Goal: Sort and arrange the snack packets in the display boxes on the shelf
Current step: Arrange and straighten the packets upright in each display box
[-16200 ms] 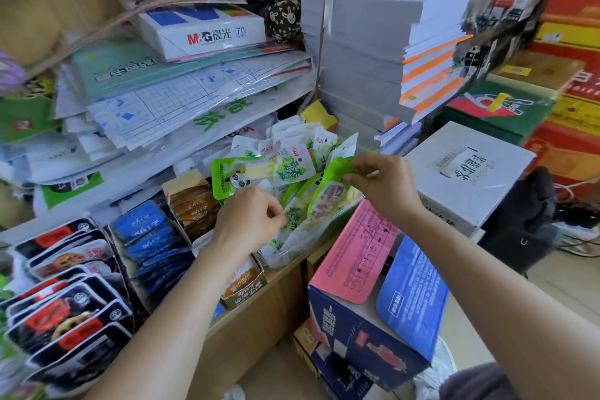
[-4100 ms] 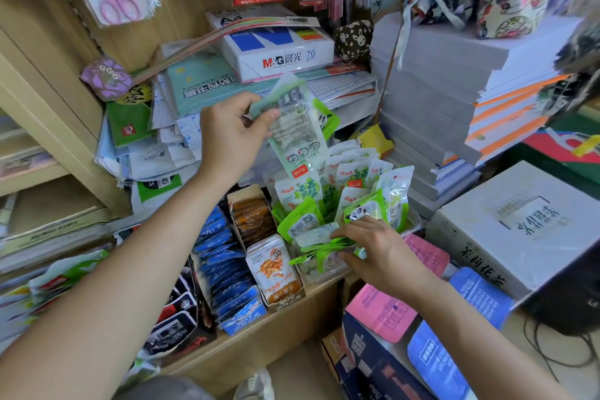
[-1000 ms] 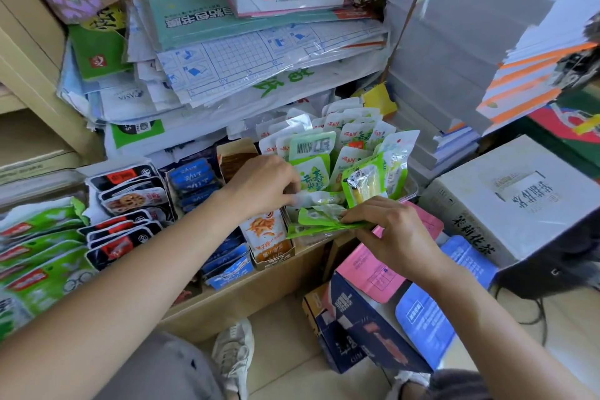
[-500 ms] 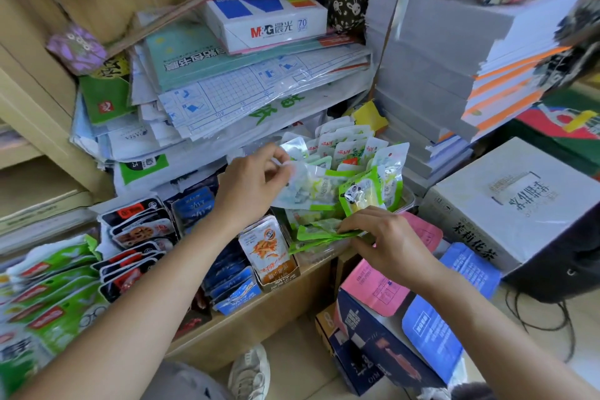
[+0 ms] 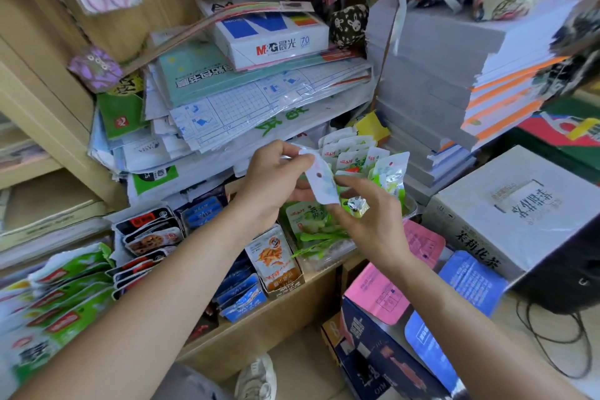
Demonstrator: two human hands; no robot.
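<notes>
A white packet (image 5: 319, 180) is held in the air just above the clear tray (image 5: 410, 204) on the shelf (image 5: 259, 331), in front of the row of standing green-and-white packets (image 5: 357, 159). Its plain back is turned to the camera. Its long axis is close to upright, tilted so that the hang-hole end points up and slightly left and the other end points down and right. The top edge is pinched by the left hand (image 5: 276, 178) between thumb and curled fingers. The lower right edge is taken by the right hand (image 5: 368, 221), thumb below and forefinger behind, with the other fingers loosely bent. Flat green packets (image 5: 311, 232) are seen lying at the front of the tray, under both hands. Half a second earlier the packet lay nearly level, held by the left hand alone. The right hand was then lower, on the flat green packets. Since then the packet has been turned toward upright and the right hand has been raised to it.
</notes>
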